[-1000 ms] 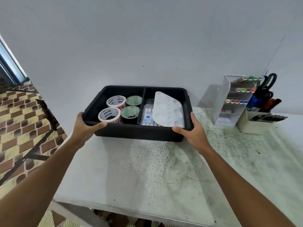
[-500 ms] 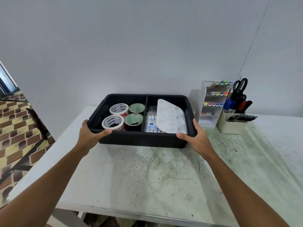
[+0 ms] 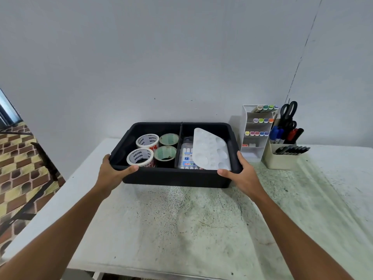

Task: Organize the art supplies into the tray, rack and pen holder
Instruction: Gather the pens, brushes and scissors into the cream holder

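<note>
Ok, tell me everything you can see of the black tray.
The black tray is a matte, plastic-looking rectangular bin with rounded corners and a centre divider. It sits on the table near the wall. Four tape rolls fill its left compartment; a marker pack under a white palette fills the right. The left hand and right hand grip its near corners.

My fingers are hidden behind the black tray's (image 3: 175, 177) outer walls; only my thumbs show over its rim. The white palette (image 3: 211, 150) covers most of the marker box (image 3: 186, 156), whose print is too small to read. The bench (image 3: 181, 229) runs off the bottom and right edges.
</note>
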The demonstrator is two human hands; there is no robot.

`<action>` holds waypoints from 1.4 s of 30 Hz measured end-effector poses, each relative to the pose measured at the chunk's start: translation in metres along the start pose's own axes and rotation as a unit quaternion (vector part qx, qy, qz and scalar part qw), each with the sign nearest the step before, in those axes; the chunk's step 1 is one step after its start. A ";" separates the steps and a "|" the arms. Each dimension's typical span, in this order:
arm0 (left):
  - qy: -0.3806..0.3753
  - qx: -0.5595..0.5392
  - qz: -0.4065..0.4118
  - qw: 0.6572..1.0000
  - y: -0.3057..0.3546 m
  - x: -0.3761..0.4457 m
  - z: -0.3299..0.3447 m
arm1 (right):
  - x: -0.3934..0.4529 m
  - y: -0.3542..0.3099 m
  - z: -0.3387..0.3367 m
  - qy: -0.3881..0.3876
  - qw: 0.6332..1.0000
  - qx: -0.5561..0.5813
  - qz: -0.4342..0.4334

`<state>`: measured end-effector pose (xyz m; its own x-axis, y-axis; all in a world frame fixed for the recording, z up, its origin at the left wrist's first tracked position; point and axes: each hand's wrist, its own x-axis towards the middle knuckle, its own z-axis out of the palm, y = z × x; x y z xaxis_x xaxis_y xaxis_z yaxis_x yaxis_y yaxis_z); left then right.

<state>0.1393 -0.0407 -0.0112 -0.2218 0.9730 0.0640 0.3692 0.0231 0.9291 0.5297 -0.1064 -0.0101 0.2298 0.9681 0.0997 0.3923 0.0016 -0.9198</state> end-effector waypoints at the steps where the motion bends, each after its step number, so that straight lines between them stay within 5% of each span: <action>1: 0.001 0.002 0.001 1.000 0.001 0.000 0.000 | 0.001 0.000 0.000 0.001 1.000 0.000 -0.001; 42: 0.017 0.011 0.018 1.000 0.007 0.015 0.012 | 0.019 -0.002 0.002 0.001 1.000 -0.010 0.013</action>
<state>0.1491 -0.0236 -0.0083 -0.2381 0.9651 0.1091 0.3969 -0.0059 0.9179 0.5318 -0.0871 -0.0067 0.2420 0.9673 0.0762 0.4035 -0.0289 -0.9145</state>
